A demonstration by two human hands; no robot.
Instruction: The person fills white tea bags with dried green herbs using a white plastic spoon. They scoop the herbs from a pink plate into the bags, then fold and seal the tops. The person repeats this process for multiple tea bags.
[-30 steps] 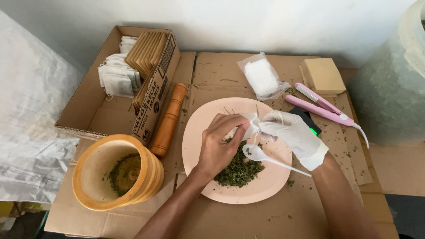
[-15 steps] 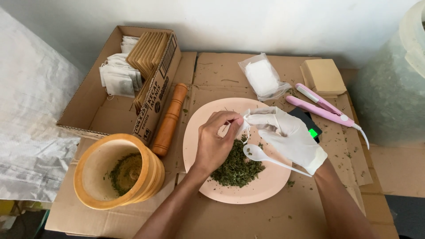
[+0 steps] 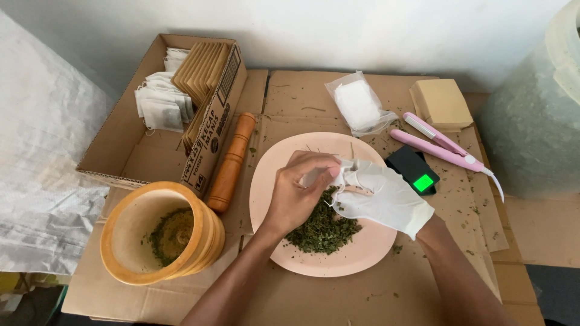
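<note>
A pink plate (image 3: 362,256) lies on cardboard with a heap of dried green herb (image 3: 323,229) on it. My left hand (image 3: 296,196) is bare and hovers over the plate, pinching a small white paper bag (image 3: 315,176) by its top. My right hand (image 3: 386,196) wears a white glove and meets the left at the bag's mouth. Its fingers are closed on a thin white spoon (image 3: 356,191), which is mostly hidden between the hands. Both hands are above the herb heap, not touching it.
A wooden mortar (image 3: 160,232) with ground herb stands at the front left, a wooden pestle (image 3: 232,160) beside it. A cardboard box (image 3: 121,139) holds white bags and brown envelopes. Behind the plate are a plastic pouch (image 3: 359,105), tan block (image 3: 441,102), pink sealer (image 3: 444,148) and a black scale (image 3: 414,172).
The spoon that stuck out below my right hand over the herbs has been raised to the bag. Both hands have drawn closer together above the plate.
</note>
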